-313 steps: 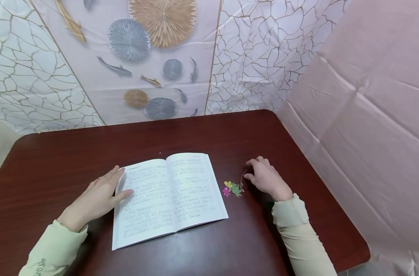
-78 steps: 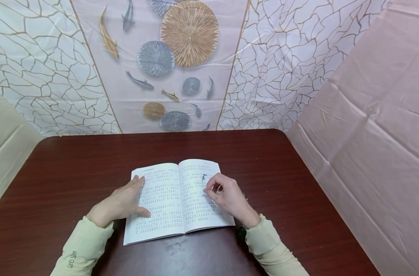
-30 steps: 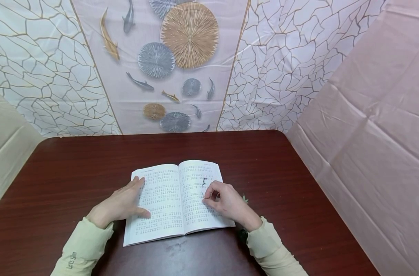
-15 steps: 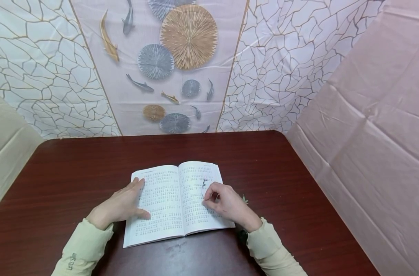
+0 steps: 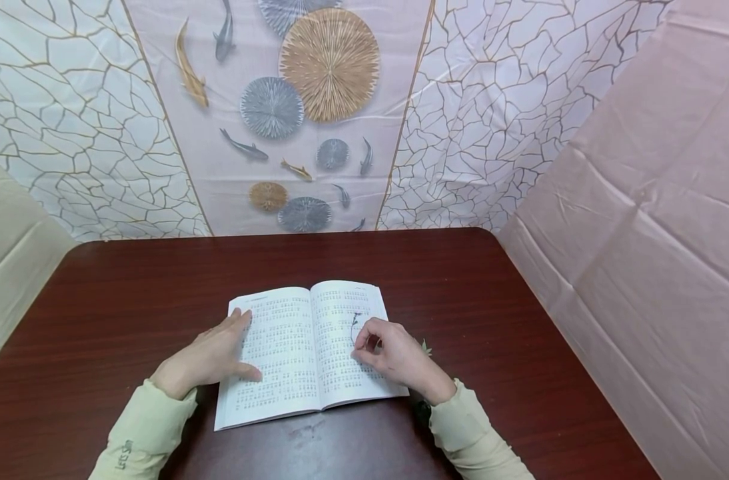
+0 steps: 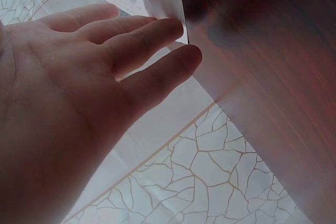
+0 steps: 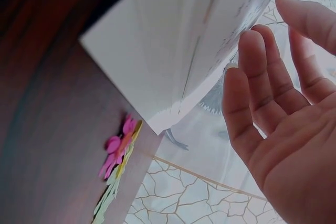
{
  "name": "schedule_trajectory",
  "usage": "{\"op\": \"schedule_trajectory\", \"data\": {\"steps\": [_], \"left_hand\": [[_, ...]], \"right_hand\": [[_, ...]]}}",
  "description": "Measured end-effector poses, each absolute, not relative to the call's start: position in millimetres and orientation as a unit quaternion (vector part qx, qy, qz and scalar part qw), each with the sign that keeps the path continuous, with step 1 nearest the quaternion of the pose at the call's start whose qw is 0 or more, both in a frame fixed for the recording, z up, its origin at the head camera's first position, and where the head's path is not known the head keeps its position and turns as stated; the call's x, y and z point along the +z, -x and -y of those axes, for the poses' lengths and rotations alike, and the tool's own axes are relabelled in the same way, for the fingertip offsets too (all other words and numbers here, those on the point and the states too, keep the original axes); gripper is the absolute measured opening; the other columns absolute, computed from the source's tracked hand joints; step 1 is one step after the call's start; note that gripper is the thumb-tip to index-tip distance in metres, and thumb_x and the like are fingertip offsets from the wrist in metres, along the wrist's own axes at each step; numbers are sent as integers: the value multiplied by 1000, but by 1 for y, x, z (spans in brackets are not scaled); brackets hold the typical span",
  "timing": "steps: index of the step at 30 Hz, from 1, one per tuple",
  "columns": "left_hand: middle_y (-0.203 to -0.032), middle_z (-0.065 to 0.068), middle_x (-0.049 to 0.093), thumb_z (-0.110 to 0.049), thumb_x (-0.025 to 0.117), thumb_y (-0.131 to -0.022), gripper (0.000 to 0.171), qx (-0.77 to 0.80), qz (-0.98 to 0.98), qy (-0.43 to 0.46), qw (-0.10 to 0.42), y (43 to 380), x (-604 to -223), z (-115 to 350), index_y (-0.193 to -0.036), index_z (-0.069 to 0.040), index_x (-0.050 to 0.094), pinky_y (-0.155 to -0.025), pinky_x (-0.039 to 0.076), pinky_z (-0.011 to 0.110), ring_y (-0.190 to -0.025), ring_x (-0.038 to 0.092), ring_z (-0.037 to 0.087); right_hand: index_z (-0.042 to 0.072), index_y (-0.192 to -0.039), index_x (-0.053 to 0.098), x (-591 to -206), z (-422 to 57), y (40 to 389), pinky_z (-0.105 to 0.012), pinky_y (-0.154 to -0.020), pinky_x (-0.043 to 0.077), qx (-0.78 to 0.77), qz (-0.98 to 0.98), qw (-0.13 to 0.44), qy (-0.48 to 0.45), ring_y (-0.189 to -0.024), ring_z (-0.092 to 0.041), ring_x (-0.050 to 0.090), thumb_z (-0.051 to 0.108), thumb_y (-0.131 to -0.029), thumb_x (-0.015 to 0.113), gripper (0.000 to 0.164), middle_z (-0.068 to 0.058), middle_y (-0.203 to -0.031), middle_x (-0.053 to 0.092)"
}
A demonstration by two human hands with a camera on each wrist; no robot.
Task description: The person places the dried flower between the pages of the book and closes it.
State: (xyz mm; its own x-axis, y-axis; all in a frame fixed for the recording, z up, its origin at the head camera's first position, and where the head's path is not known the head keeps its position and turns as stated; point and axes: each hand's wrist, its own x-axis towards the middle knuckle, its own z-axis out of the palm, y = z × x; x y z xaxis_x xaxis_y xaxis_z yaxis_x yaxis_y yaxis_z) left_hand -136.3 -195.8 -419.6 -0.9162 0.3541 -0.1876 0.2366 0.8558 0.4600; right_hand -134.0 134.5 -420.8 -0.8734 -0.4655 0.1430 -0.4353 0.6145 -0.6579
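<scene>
An open book [image 5: 280,360] with printed pages lies on the dark red table. My left hand [image 5: 205,353] rests on the outer part of its left page, fingers straight and thumb spread. Over the right page, the thumb and index finger of my right hand [image 5: 397,353] pinch a thin dark sprig [image 5: 355,320]. Its small tip points toward the book's far edge. The right wrist view shows the other fingers of that hand loosely bent. A pink flower [image 7: 119,148] and a green leaf [image 7: 106,199] lie beside the book; in the head view, my right hand mostly hides them.
The table [image 5: 490,320] runs back to a patterned cloth [image 5: 328,153] hung behind it. Plain pinkish cloth [image 5: 640,200] borders the right side. In the right wrist view, a yellow bit [image 7: 135,132] lies against the pink flower.
Ten seconds ago my right hand was at the thin stem on the table beside the flowers; now the sprig is over the right page. Lately that hand moved slightly nearer me, then stayed almost still.
</scene>
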Motion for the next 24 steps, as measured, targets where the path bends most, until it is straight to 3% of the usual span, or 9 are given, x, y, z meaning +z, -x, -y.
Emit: {"op": "schedule_trajectory", "data": {"steps": [24], "left_hand": [[-150,37,21,-47,87,-65,118,218,-954,-158,134,134,-417,195,-146,14,26,-102,29,67,-139,23,49]], "right_hand": [[21,-81,60,-422,-135,134,-23,-62,50,-359,-897,25,259,-71,-8,58,12,-83,78,21,13,-80,59]]}}
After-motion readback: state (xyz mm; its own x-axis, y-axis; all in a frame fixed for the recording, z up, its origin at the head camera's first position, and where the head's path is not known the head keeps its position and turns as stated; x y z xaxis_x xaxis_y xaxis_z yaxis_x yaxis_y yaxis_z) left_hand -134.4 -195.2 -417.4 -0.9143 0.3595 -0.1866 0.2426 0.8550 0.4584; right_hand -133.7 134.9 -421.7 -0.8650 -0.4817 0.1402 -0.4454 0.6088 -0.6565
